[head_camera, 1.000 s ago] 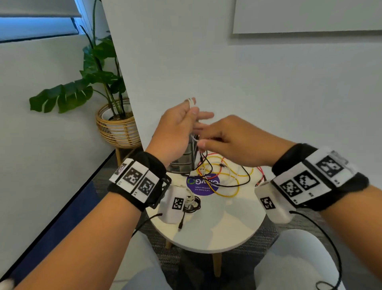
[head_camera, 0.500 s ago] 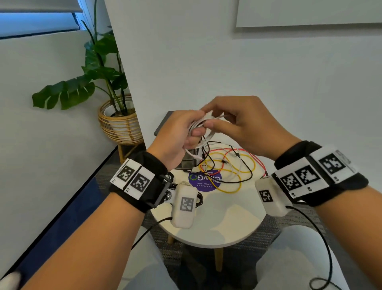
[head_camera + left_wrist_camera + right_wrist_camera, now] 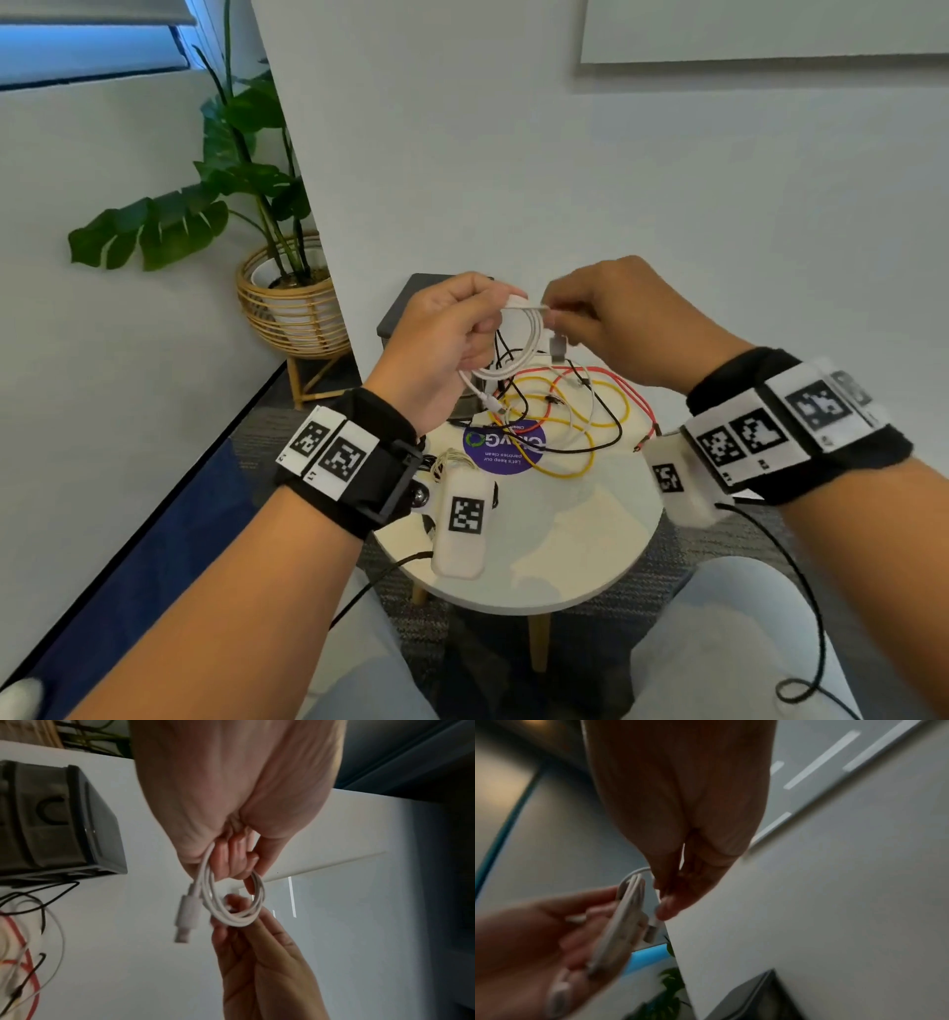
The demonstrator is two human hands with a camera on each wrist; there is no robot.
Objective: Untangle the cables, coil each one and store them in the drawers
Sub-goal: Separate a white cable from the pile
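Note:
My left hand [image 3: 488, 329] grips a white USB cable [image 3: 531, 339] wound into a small coil, held above the table. My right hand [image 3: 557, 313] pinches the cable at the coil's top right, just above the hanging USB plug [image 3: 558, 347]. The left wrist view shows the coil [image 3: 232, 914] looped round my left fingers [image 3: 231, 862], with the plug [image 3: 186, 915] dangling beside it. The right wrist view shows the coil [image 3: 626, 919] edge-on. A tangle of yellow, red, black and white cables [image 3: 570, 411] lies on the table below. The dark grey drawer unit [image 3: 411, 303] stands behind my left hand.
The small round white table [image 3: 539, 545] carries a purple sticker [image 3: 506, 449] and a small coiled beige cable [image 3: 452, 460] near my left wrist. A white wall stands right behind the table. A potted plant in a wicker stand [image 3: 287, 303] is at the left.
Both hands have come down from higher up. The white cable is now wound into a fuller coil in my left hand. My right hand has moved from under it to its right side.

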